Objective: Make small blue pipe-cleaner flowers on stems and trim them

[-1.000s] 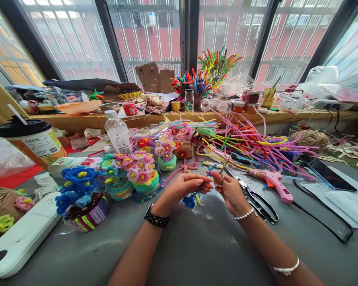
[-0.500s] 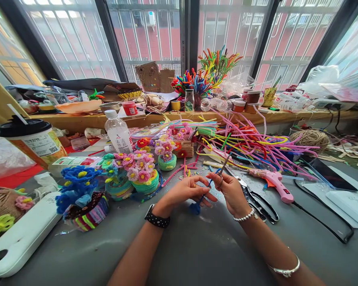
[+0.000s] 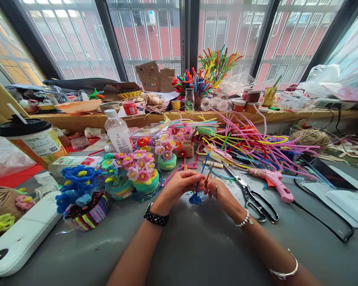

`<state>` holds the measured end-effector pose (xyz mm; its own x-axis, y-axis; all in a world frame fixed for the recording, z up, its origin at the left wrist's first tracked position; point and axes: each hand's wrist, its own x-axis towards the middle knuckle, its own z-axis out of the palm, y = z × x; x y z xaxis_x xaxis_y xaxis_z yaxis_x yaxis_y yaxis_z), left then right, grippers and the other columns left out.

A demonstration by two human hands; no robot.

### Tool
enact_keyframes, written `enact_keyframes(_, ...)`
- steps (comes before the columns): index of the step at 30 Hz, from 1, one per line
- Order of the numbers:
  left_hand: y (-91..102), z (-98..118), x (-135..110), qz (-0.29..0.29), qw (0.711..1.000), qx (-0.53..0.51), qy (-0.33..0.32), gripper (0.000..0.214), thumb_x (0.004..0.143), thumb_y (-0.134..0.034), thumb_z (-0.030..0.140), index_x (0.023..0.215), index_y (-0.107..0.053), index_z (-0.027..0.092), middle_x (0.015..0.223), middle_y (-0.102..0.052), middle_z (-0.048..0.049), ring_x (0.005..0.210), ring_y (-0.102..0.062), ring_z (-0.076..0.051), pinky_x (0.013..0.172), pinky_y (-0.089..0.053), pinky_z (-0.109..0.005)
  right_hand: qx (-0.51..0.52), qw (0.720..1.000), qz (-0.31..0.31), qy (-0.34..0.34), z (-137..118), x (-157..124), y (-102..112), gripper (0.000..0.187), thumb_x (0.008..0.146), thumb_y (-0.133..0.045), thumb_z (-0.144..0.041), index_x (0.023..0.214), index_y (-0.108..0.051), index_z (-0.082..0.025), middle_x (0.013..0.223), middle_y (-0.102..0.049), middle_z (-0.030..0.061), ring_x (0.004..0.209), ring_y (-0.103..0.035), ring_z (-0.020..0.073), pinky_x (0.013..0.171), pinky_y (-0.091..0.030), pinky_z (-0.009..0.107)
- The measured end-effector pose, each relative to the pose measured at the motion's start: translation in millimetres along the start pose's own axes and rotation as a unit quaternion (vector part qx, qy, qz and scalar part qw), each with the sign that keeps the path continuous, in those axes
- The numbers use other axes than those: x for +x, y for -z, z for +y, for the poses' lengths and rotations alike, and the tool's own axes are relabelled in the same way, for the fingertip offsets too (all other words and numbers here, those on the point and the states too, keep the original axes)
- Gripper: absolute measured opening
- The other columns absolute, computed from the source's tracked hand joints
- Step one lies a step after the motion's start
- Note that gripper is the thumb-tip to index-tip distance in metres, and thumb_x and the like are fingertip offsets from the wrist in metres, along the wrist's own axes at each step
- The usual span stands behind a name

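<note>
My left hand is closed on a blue pipe-cleaner flower, whose fuzzy head hangs below the fingers. Its thin stem sticks up above them. Close beside it, my right hand grips small metal scissors, blades pointing up next to the stem. My fingers hide the scissors' handles. A large pair of black-handled scissors lies on the table to the right of my right hand. Left of my hands stand a pot of pink flowers and a striped pot of blue flowers.
A pink glue gun with its black cable lies to the right, near a phone. Many loose pipe cleaners are heaped behind my hands. A bottle, a drink cup and a white device stand or lie left.
My right hand has moved left and down, bringing the small scissors beside the stem. My left fingers, spread before, have closed around the flower, and its stem now points up.
</note>
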<state>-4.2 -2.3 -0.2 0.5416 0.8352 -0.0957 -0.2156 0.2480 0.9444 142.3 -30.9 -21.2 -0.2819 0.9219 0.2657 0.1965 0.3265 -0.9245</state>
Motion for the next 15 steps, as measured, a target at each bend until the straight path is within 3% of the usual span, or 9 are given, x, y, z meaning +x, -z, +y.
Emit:
enact_keyframes(6, -0.1, 0.2, -0.8, -0.005, 1.000, 0.024, 0.010, 0.017, 0.063, -0.063, 0.028, 0.063, -0.058, 0.012, 0.055, -0.059, 0.0017, 0.049, -0.051, -0.005, 0.049, -0.037, -0.016, -0.120, 0.991, -0.029, 0.043, -0.1, 0.0, 0.3, 0.063, 0.071, -0.019, -0.069, 0.063, -0.052, -0.015, 0.066, -0.047, 0.0021, 0.061, -0.043, 0.0141, 0.055, -0.033, 0.025)
enact_keyframes(15, -3.2, 2.4, -2.0, -0.012, 0.997, 0.067, 0.037, 0.023, 0.059, -0.066, 0.030, 0.060, -0.053, 0.012, 0.051, -0.055, 0.0024, 0.046, -0.050, -0.005, 0.045, -0.032, -0.016, -0.133, 0.990, -0.027, 0.043, -1.0, 0.0, 1.9, 0.064, 0.072, -0.021, -0.067, 0.062, -0.057, -0.015, 0.065, -0.052, 0.0032, 0.060, -0.044, 0.0142, 0.055, -0.032, 0.024)
